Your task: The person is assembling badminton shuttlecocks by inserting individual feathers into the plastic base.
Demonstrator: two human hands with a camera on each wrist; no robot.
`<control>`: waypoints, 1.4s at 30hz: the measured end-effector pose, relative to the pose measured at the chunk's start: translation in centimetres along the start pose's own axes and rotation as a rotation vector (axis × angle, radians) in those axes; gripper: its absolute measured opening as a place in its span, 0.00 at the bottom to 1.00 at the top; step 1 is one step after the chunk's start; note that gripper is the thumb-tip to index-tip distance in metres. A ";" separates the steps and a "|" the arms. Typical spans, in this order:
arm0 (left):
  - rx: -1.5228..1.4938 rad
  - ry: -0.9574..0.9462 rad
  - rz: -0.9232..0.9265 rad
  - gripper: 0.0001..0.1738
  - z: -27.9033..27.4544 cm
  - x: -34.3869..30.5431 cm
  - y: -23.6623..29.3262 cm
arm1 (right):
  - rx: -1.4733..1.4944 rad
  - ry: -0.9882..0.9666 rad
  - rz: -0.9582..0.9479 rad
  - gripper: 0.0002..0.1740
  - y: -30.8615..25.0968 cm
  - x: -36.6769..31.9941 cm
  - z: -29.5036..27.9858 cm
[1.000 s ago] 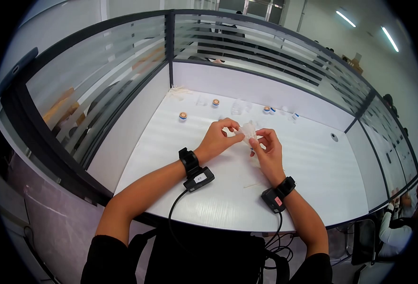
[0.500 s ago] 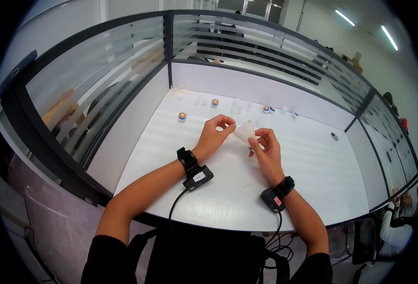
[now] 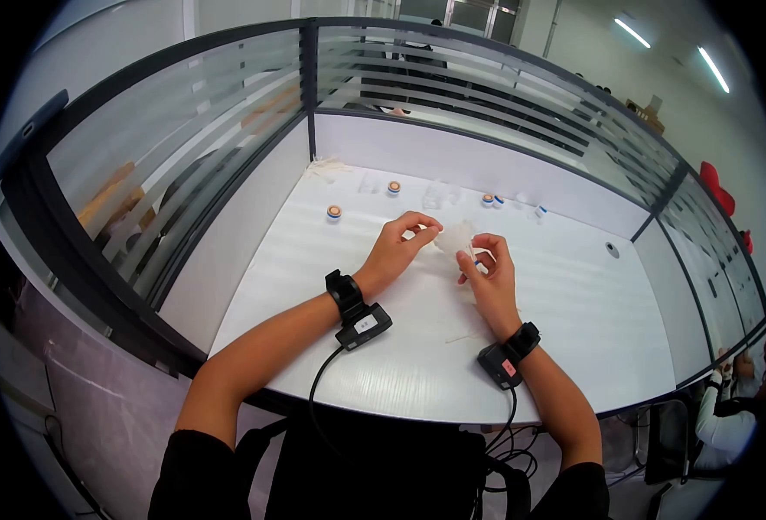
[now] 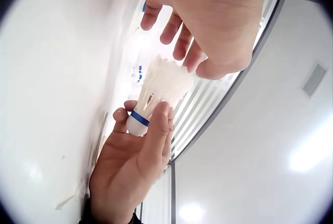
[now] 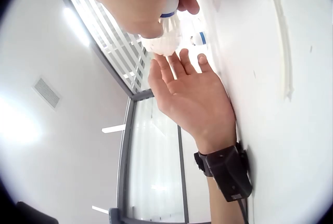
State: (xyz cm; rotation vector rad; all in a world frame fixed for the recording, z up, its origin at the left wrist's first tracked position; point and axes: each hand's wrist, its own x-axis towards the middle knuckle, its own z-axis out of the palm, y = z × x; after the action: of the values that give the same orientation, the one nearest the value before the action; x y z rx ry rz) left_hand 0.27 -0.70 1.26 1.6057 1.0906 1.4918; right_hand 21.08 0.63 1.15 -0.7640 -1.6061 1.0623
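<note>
A white shuttlecock [image 4: 166,81] with a blue band round its cork end is in my right hand [image 3: 493,282]. The thumb and fingers of that hand grip it near the band, and the feather skirt points toward my other hand. My left hand [image 3: 394,249] has thumb and index fingertips together at the edge of the skirt, pinching there, while its other fingers [image 4: 171,26] hang loosely bent. In the right wrist view, the right hand hides part of the shuttlecock [image 5: 170,29].
On the white desk [image 3: 383,364], several small pieces with orange tops and blue bands stand toward the back, such as one piece [image 3: 394,188]. Thin pale sticks [image 3: 326,169] lie in the far left corner, and clear plastic [image 3: 439,195] lies near the back panel [image 3: 478,160].
My left hand's fingertips left the skirt, drew slightly left, then came back to its edge. The shuttlecock has turned in my right hand, and its blue band now shows.
</note>
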 end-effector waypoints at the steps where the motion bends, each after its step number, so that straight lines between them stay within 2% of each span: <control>1: -0.005 -0.004 0.009 0.14 0.0 0.0 -0.1 | -0.022 0.000 -0.004 0.22 0.0 -0.1 0.1; 7: 0.050 -0.052 0.049 0.16 0.2 0.0 -0.2 | -0.017 -0.031 -0.033 0.24 0.0 -0.1 0.0; 13: 0.114 -0.039 0.057 0.16 0.2 -0.1 -0.5 | -0.083 -0.015 -0.061 0.25 -0.5 -0.3 -0.2; 16: 0.158 -0.022 0.057 0.16 0.1 0.0 -1.1 | 0.034 0.038 -0.084 0.24 0.6 -0.1 -0.2; 19: 0.158 -0.009 0.028 0.16 0.0 0.0 -1.1 | -0.009 0.007 -0.046 0.23 0.4 0.0 -0.4; 22: 0.154 -0.016 0.019 0.18 0.0 -0.1 -1.2 | -0.032 0.024 -0.020 0.22 -0.4 -0.3 -0.2; 25: 0.157 -0.037 0.108 0.20 0.2 -0.1 -1.3 | -0.057 0.023 -0.062 0.22 -0.1 -0.2 -0.2; 28: 0.149 -0.045 0.064 0.22 0.3 -0.2 -0.8 | -0.067 0.013 -0.088 0.22 0.4 -0.1 -0.4; 34: 0.163 -0.051 0.050 0.19 0.1 0.0 -0.6 | -0.246 -0.005 -0.094 0.22 0.5 0.0 -0.7; 37: 0.200 -0.020 0.121 0.13 0.0 -0.1 -1.0 | 0.009 -0.012 0.009 0.22 -0.1 -0.3 -0.2; 42: 0.214 0.007 0.102 0.10 -0.1 0.0 -1.7 | 0.064 -0.047 0.040 0.22 0.4 0.0 -0.1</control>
State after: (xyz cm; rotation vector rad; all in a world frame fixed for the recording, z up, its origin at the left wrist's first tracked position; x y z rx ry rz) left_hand -0.07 -0.04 -0.22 1.8285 1.2227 1.4871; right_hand 21.17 0.80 0.79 -0.7361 -1.5943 1.1627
